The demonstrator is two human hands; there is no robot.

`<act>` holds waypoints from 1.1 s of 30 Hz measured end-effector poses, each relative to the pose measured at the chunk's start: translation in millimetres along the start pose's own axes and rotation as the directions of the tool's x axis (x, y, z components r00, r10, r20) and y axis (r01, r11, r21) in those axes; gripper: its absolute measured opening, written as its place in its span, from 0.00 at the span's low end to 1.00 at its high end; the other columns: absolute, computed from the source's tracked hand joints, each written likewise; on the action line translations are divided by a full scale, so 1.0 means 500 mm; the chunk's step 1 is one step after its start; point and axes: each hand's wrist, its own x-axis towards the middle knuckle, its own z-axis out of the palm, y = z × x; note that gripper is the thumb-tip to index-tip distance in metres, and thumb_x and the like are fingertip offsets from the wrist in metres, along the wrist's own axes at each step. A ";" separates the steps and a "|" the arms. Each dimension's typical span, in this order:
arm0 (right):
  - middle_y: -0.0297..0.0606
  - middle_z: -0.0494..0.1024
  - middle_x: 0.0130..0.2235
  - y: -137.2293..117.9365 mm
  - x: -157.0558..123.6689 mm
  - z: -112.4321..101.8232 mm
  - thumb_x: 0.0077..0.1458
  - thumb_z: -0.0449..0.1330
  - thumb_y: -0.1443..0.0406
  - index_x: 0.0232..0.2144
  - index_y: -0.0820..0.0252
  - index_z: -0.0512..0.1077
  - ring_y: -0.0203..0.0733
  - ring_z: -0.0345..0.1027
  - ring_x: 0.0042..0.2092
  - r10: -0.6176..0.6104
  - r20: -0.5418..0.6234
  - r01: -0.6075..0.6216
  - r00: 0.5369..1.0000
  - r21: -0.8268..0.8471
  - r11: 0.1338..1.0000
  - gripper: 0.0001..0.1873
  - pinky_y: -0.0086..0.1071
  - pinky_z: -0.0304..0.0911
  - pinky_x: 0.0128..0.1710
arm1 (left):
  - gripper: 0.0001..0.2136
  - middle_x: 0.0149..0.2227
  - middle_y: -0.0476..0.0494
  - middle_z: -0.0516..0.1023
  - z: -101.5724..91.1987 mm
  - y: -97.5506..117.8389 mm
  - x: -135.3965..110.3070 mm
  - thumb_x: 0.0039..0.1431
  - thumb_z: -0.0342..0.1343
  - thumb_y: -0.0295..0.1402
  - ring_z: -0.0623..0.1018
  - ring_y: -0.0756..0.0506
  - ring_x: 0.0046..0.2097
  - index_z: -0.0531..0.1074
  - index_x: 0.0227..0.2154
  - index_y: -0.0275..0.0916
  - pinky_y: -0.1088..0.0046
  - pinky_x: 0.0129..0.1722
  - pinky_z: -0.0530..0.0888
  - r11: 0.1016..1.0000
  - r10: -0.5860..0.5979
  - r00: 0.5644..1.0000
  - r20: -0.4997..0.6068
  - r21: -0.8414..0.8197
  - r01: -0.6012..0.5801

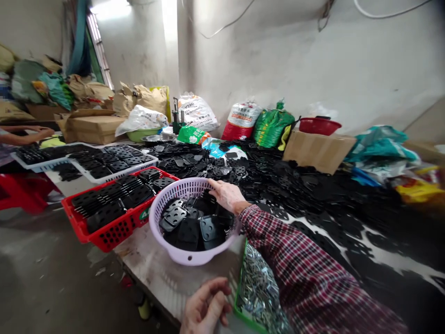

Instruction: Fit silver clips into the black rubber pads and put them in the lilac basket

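Observation:
A lilac round basket (163,204) stands at the table's near edge, part full of black square plastic plates with holes (187,227). My right hand (227,195), in a red plaid sleeve, reaches into the basket's far side with its fingers curled down among the plates; what they hold is hidden. My left hand (205,308) rests at the bottom edge by the table's rim, fingers loosely curled with nothing seen in them. A green tray of shiny metal pieces (259,290) lies just right of it.
A red crate (104,232) with stacked black plates sits left of the basket, white trays (104,176) behind it. Loose black plates (295,185) cover the table. Sacks, a cardboard box (318,150) and a red bowl (320,125) line the wall. Another person's arm (24,134) shows far left.

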 end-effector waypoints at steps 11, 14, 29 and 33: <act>0.37 0.80 0.45 0.278 -0.443 -0.143 0.64 0.53 0.66 0.48 0.55 0.77 0.45 0.73 0.45 0.558 0.057 -0.553 0.828 -0.085 0.829 0.15 0.29 0.65 0.43 | 0.20 0.39 0.40 0.84 -0.030 0.001 -0.004 0.50 0.65 0.46 0.79 0.44 0.35 0.79 0.42 0.38 0.75 0.32 0.76 0.973 -0.026 1.000 -0.008 0.229 0.028; 0.34 0.81 0.37 0.284 -0.559 -0.143 0.60 0.57 0.65 0.39 0.52 0.80 0.43 0.74 0.40 0.611 0.153 -0.597 0.777 -0.130 0.792 0.11 0.27 0.64 0.39 | 0.21 0.40 0.42 0.84 -0.030 0.001 -0.009 0.50 0.64 0.48 0.79 0.45 0.36 0.78 0.43 0.39 0.78 0.32 0.76 0.953 -0.010 0.999 -0.033 0.302 0.020; 0.47 0.72 0.51 0.267 -0.621 -0.075 0.59 0.61 0.60 0.53 0.56 0.70 0.57 0.63 0.53 0.632 0.247 -0.599 0.735 -0.203 0.775 0.20 0.46 0.55 0.49 | 0.19 0.42 0.47 0.84 0.068 0.052 -0.064 0.49 0.63 0.50 0.80 0.42 0.41 0.80 0.40 0.43 0.77 0.40 0.77 0.889 0.093 0.996 -0.018 0.451 -0.075; 0.43 0.72 0.52 0.250 -0.650 -0.087 0.55 0.61 0.67 0.55 0.52 0.69 0.51 0.66 0.51 0.525 0.301 -0.514 0.796 -0.122 0.849 0.24 0.38 0.57 0.48 | 0.20 0.40 0.46 0.84 0.085 0.045 -0.074 0.47 0.64 0.52 0.80 0.43 0.37 0.81 0.39 0.43 0.78 0.37 0.77 0.893 0.037 0.999 0.006 0.448 -0.036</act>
